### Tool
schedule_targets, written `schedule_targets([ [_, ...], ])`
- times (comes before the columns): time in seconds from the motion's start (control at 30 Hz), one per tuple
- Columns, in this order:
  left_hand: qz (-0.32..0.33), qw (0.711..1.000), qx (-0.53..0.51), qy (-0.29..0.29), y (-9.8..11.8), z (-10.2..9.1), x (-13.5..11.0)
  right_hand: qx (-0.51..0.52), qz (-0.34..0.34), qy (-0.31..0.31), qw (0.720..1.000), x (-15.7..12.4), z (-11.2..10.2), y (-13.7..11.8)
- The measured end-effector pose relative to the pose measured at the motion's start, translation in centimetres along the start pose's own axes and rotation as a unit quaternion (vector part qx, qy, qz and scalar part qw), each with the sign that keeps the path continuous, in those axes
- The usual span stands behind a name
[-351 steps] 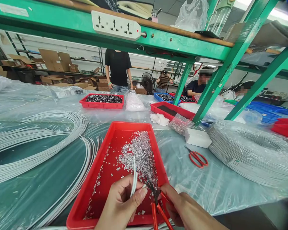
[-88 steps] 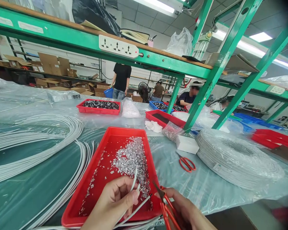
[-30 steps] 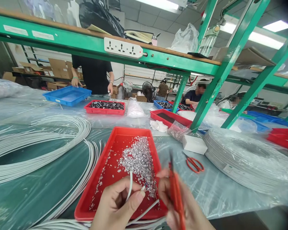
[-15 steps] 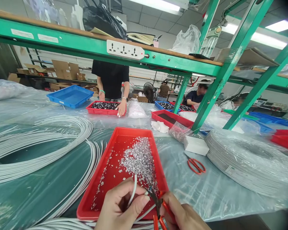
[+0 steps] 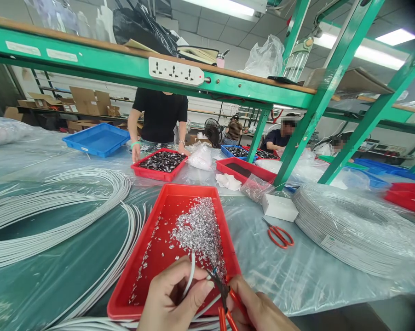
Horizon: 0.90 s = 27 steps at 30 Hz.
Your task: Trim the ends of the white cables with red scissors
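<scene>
On the plastic-covered table (image 5: 266, 276) sits a red tray (image 5: 168, 207); the left grip (image 5: 178, 294) pinches white cable (image 5: 193, 266), the right grip (image 5: 257, 305) clasps red-handled cutters (image 5: 224, 291).

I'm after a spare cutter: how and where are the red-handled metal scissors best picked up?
The scissors are probably best gripped by their loops, from the near right: these lie nearer the wearer, while the slim blades point away, tips beside the white rectangular box.

The left hand (image 5: 175, 296), low in the middle, is bare with a short, round thumbnail. The right hand (image 5: 254, 304) is bare to the bottom edge.
</scene>
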<state>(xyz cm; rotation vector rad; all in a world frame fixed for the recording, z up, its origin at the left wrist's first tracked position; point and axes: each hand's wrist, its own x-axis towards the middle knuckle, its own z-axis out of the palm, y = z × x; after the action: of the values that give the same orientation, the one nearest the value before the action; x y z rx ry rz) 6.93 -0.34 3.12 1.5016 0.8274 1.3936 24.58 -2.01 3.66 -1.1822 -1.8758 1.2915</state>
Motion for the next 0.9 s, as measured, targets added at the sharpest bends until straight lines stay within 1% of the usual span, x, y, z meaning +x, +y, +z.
schedule_targets([
  [0.07, 0.01, 1.0, -0.017, 0.01, -0.1, 0.1, 0.0, 0.038, -0.009, -0.016, 0.999, 0.4, 0.0, 0.2],
  [0.2, 0.03, 0.999, -0.044, 0.011, -0.1, 0.2, 0.0, 0.083, -0.011, -0.014, 0.996, 0.8, 0.0, -0.1],
  [0.4, 0.054, 0.998, -0.041, 0.012, 0.1, 0.3, 0.1, 0.085, -0.003, -0.037, 0.996, 0.7, 0.1, -0.5],
  [0.6, 0.065, 0.997, -0.033, 0.018, -0.1, 0.2, 0.2, 0.103, 0.001, -0.036, 0.994, 0.8, -0.1, -0.1],
  [0.73, 0.06, 0.998, -0.031, 0.011, -0.1, 0.3, 0.2, 0.122, 0.039, -0.041, 0.991, 0.6, -0.4, -0.3],
  [0.83, 0.055, 0.998, -0.031, 0.004, -0.1, 0.3, 0.3, 0.122, 0.069, -0.023, 0.99, 0.4, -0.4, -0.5],
  [0.9, 0.053, 0.998, -0.026, 0.006, -0.1, 0.2, 0.3, 0.103, 0.061, 0.025, 0.993, 0.1, -0.4, -0.8],
])
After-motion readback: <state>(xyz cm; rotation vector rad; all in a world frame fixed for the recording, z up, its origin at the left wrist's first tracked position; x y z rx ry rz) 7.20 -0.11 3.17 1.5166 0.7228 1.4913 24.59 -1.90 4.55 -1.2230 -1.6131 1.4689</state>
